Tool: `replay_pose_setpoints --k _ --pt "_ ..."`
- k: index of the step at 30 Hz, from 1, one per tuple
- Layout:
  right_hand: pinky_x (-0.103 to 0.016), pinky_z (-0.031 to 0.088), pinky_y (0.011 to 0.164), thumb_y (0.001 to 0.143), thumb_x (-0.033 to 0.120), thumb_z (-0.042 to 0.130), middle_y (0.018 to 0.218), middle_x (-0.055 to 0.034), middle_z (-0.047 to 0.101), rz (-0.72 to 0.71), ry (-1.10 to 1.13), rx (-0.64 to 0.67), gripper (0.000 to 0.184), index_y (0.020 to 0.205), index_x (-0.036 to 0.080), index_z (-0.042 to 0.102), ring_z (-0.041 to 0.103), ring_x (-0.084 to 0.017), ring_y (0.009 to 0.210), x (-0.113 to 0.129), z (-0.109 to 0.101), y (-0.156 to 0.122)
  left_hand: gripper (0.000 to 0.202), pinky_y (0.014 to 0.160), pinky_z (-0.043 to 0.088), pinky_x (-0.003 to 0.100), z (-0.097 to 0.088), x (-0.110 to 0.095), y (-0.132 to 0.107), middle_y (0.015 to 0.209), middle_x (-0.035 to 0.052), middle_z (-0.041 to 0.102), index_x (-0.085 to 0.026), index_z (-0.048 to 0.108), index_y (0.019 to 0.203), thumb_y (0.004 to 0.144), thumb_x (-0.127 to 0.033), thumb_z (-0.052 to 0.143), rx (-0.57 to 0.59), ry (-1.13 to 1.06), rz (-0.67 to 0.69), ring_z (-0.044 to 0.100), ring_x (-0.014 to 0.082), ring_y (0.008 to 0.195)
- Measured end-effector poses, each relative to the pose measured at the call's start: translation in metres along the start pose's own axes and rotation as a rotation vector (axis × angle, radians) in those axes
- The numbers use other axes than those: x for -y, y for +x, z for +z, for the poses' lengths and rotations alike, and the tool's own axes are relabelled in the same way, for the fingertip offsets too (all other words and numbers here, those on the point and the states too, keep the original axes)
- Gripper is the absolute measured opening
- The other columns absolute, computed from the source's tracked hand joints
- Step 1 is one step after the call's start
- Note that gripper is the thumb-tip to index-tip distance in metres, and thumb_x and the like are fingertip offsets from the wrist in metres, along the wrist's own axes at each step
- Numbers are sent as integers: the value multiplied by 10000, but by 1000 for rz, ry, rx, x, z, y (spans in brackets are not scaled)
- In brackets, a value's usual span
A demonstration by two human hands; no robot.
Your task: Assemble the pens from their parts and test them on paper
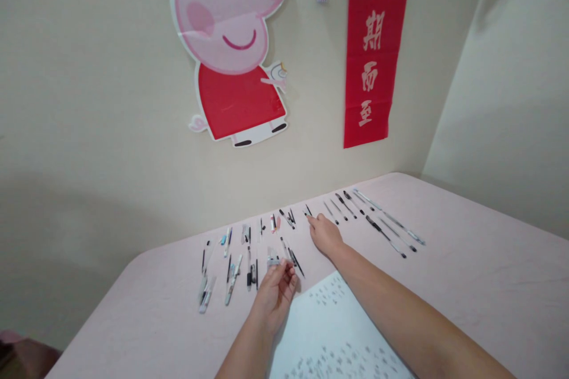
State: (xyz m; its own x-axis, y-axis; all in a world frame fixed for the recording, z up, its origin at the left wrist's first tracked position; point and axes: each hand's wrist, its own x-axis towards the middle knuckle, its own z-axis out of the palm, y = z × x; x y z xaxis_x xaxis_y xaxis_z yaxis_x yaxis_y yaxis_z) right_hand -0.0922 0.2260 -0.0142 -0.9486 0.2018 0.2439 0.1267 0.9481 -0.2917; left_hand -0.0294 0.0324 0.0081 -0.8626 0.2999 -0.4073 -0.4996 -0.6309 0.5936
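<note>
My left hand [278,291] is closed, thumb and fingertips pinched together beside a small clear piece with a grey edge [272,257]. Whether that piece is in the fingers or lies behind them is unclear. Just right of it lie a pen barrel and a dark refill [299,263]. Farther right, my right hand [326,234] reaches to the back row. Its fingertips come together at a small dark pen part [306,213], beside a thin black stick [309,209]. What they grip is too small to make out.
Pen parts in small groups [252,272] lie left on the pink tabletop [133,320]. Several whole pens [386,235] lie at the right. A white sheet with dark marks [333,331] lies between my forearms. Behind the table, the wall carries a pig cutout [242,100] and red banner [371,71].
</note>
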Motion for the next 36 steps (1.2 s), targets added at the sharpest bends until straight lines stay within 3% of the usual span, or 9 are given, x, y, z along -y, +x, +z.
replay_pose_setpoints --k 4,8,11,14,17,21,26,32,36 --pt "-324 399 818 921 273 409 1076 -144 569 30 -50 -27 426 1337 220 484 577 -238 941 4 2 11 156 551 548 179 -1 1 1 681 61 644 -89 617 685 833 -57 579 15 -10 -5 617 86 578" --pt "-392 296 1010 907 272 445 1355 -157 463 -77 -44 -137 430 1327 201 498 411 -280 1231 3 6 22 140 540 550 178 -1 1 1 675 56 644 -94 611 686 819 -54 597 7 -15 -4 618 87 571" --pt "-404 227 1080 915 264 419 1478 -113 348 -199 -3 -60 431 1330 177 496 306 -259 1339 -1 10 31 147 531 549 175 0 1 1 659 50 640 -92 607 682 822 -50 591 1 -10 -8 614 83 556" --pt "-384 245 1089 926 259 381 1460 -127 378 -257 34 53 434 1322 129 503 353 -236 1327 -3 15 38 164 539 551 174 1 1 0 659 54 644 -89 604 676 831 -44 574 0 -9 -7 618 83 561" --pt "-352 246 1101 931 252 368 1421 -145 432 -261 46 66 440 1312 81 508 380 -222 1316 -3 17 38 164 544 553 176 2 0 0 665 58 651 -94 602 679 831 -40 572 -8 -15 -12 622 85 564" --pt "-332 250 1109 925 255 386 1402 -172 449 -249 59 60 472 1327 26 478 380 -233 1317 -1 15 24 167 540 550 174 3 -1 -1 660 54 652 -99 599 677 827 -31 574 -21 -28 -22 619 83 559" --pt "-378 258 1117 907 246 417 1414 -164 435 -258 118 89 479 1341 52 470 356 -252 1334 2 7 -10 174 538 549 178 2 0 -1 673 65 651 -87 609 677 836 -35 560 2 -33 -18 621 87 565" --pt "-384 270 1117 837 50 370 1395 -145 464 -328 162 121 499 1314 80 512 369 -222 1330 4 0 -43 181 551 549 181 -1 1 0 677 67 650 -85 614 673 839 -41 557 25 -6 -5 623 91 575" --pt "-403 294 1103 806 29 394 1348 -144 514 -373 217 112 496 1273 80 555 389 -246 1316 9 -2 -53 189 554 547 177 0 0 -1 673 64 648 -86 615 680 846 -35 542 31 -1 -3 623 89 580"
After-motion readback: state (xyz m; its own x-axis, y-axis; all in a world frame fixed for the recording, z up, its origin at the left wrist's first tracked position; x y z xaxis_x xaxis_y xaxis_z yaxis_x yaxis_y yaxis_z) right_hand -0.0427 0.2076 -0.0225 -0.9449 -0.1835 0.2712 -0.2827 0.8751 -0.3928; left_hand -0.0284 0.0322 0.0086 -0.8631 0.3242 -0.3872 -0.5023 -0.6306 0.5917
